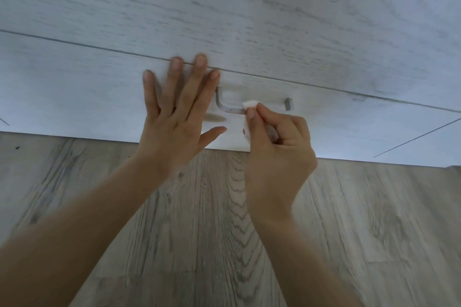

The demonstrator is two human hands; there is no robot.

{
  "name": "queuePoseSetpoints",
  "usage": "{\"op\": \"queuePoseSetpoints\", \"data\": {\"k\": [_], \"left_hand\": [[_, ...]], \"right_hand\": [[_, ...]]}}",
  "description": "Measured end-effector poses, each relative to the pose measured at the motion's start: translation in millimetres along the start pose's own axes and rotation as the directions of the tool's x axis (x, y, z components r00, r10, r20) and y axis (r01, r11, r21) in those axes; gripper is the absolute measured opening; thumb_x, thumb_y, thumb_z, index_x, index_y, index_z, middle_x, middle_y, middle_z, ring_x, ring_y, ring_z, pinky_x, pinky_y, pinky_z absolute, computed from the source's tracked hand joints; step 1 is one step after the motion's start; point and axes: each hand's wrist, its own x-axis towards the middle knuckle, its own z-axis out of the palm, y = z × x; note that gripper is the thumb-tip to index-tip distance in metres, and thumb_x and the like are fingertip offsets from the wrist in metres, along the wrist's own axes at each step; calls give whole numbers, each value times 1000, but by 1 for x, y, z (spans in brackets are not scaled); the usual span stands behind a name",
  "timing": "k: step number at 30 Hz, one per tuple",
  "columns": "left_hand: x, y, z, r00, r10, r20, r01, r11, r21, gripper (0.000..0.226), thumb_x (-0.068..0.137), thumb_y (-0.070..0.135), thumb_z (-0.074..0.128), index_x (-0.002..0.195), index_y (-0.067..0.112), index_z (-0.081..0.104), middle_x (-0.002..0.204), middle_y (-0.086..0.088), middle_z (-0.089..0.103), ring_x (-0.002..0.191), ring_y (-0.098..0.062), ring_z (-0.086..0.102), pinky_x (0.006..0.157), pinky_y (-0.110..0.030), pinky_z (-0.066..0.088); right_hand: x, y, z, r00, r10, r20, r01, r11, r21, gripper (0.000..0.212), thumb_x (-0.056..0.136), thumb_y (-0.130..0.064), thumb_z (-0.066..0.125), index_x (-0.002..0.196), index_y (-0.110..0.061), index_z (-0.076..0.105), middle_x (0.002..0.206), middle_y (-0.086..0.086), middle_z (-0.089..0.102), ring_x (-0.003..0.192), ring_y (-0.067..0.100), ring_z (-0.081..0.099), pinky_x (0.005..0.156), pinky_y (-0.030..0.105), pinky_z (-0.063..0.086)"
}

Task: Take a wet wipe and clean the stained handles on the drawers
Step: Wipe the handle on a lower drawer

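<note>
Pale drawer front [99,87]: one handle [224,107], one wipe [249,104].

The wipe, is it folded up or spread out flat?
Folded up. The wipe is a small wad pinched in the right hand against the handle.

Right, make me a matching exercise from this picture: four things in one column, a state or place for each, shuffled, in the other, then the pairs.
Things:
1. left hand
2. right hand
3. wet wipe
4. handle

States or places:
A. grey bar fixed to the drawer front, reddish spots on it
B. flat on the drawer front, fingers spread
C. white, pressed against the bar, reddish marks on it
D. curled, pinching something white

Pairs: 1-B, 2-D, 3-C, 4-A
</note>
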Motion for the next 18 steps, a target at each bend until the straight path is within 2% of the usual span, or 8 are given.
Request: {"op": "queuePoseSetpoints", "data": {"k": [4, 7, 11, 14, 18], "left_hand": [[0, 0, -1, 1000, -7, 7, 7, 1000, -8, 97, 90, 61, 50, 151, 14, -9, 154, 0, -28, 142, -23, -24, 113, -51, -10], [0, -1, -2, 1000, 4, 14, -4, 1000, -7, 96, 90, 60, 49, 151, 15, -9, 154, 0, -28, 142, -22, -24, 114, -51, -9], [-1, -2, -4, 1000, -5, 28, 5, 1000, -3, 93, 92, 61, 47, 151, 15, -9, 154, 0, -29, 141, -22, -24, 114, -50, -9], [-1, -2, -6, 999, -3, 46, 3, 1000, -5, 93, 92, 61, 46, 150, 16, -11, 153, 1, -31, 141, -21, -26, 114, -50, -10], [0, -1, -7, 998, -14, 54, 13, 1000, 10, 94, 92, 62, 43, 149, 16, -15, 151, 1, -34, 140, -21, -28, 114, -50, -11]], "right_hand": [[3, 5, -2, 997, 29, -75, -27, 999, 36, 15, 77, -9, 74, 91, -15, 74, 79, -7, 63, 69, -6, 58, 66, 4, 44], [-3, 0, 5, 1000, -17, -25, 17, 1000, 5, 14, 78, -9, 74, 91, -14, 74, 79, -7, 65, 72, -5, 59, 69, 5, 45], [-4, 1, -4, 996, 59, -61, -55, 996, 69, 12, 80, -16, 73, 88, -26, 73, 82, -9, 69, 78, -2, 64, 69, 8, 47], [-4, 2, -10, 995, 72, -72, -64, 992, 107, 19, 80, -13, 71, 86, -31, 69, 86, -4, 69, 81, -1, 64, 69, 8, 47], [-8, 3, 5, 990, 93, -108, -77, 986, 146, 14, 81, -6, 70, 85, -19, 69, 87, 6, 69, 83, 8, 65, 71, 11, 49]]}}
